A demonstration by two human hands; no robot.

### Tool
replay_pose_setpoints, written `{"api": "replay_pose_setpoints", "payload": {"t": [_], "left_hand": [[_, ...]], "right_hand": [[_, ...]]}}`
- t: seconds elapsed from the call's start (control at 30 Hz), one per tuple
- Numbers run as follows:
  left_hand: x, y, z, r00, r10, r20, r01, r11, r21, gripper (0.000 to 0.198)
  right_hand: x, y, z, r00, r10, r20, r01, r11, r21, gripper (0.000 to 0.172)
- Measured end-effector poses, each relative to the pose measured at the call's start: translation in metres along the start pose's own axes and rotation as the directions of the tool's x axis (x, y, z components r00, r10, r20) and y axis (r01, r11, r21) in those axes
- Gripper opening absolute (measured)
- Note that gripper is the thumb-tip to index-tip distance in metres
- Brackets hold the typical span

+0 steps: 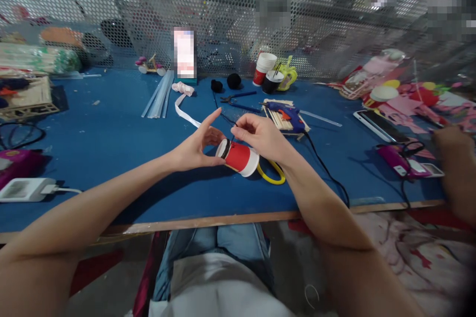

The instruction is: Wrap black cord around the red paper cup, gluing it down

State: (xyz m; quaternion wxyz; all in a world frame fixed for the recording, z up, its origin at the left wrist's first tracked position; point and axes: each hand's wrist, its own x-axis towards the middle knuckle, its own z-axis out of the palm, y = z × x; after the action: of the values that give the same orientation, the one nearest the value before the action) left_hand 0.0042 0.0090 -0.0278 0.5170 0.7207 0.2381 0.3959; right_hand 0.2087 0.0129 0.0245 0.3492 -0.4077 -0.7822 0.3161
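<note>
A red and white paper cup (241,157) lies tilted on its side between my hands, with black yarn wrapped round it near its left end. My left hand (203,143) grips that end between the thumb and the curled fingers, its index finger raised. My right hand (258,133) is above the cup, thumb and index finger pinched on the black yarn (227,119). The strand runs back toward a small black yarn ball (216,85). Yellow scissor-like handles (273,173) show partly beneath my right wrist.
A blue glue gun (284,113) rests on a stick frame, its cord trailing forward. Behind are pliers (241,101), stacked paper cups (265,67), glue sticks (159,96) and white ribbon (184,111). A phone (381,126) and another person's hand (451,143) are at right.
</note>
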Motion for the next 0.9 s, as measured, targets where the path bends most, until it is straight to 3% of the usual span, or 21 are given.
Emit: {"api": "replay_pose_setpoints", "payload": {"t": [0.9], "left_hand": [[0.0006,0.0026,-0.0008,0.998,0.047,0.038,-0.049,0.998,0.043,0.107]], "right_hand": [[-0.0008,0.0038,0.0051,0.996,0.071,0.055,-0.063,0.988,-0.141,0.022]]}}
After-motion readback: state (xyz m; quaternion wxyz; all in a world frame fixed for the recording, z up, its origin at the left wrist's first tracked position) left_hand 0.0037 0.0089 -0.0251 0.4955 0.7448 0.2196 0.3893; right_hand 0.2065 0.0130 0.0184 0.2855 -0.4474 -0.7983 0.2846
